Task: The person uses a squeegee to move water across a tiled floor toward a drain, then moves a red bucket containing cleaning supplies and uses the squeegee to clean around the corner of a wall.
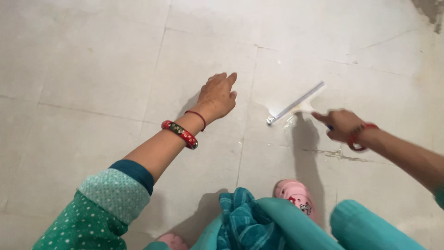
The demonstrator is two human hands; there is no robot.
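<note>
Head view: right hand (341,125) grips squeegee (296,104) (blurred); left hand (217,97) spread, empty.

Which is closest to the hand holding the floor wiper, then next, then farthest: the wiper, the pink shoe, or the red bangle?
From the right hand:
1. Floor wiper: in its grip, blade on the wet tile up-left.
2. Pink shoe: below, toward the person.
3. Red bangle: farthest, on the left wrist across the floor.

Glossy wet tile floor (101,69); white plastic squeegee (296,104); pink rubbery clog (296,196).
</note>
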